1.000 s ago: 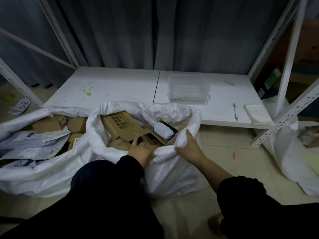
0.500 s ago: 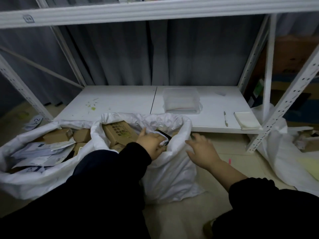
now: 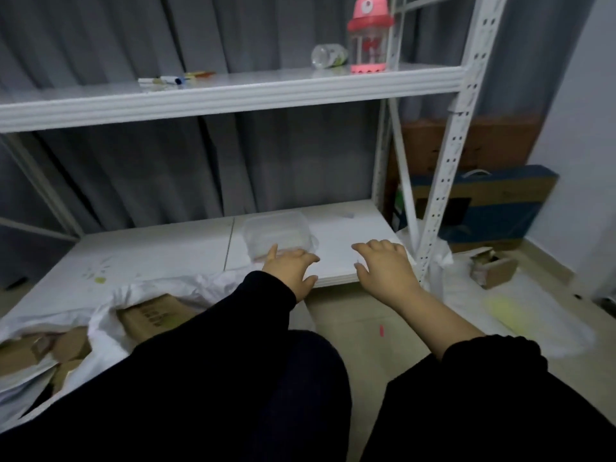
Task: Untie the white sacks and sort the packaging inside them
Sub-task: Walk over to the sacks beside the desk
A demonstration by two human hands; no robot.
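Pulled the left hand (image 3: pixel 293 271) out of the open white plastic sack (image 3: pixel 110 315) since half a second back, now held at the low white shelf board's (image 3: pixel 150 251) front edge, just by the clear plastic tub (image 3: pixel 276 231). Took the right hand (image 3: pixel 386 268) off the sack rim too, now near the front right corner. Fingers loosely spread on both, gripping nothing. Left the sack and its brown cardboard boxes (image 3: pixel 150 316) on the floor along the front left edge.
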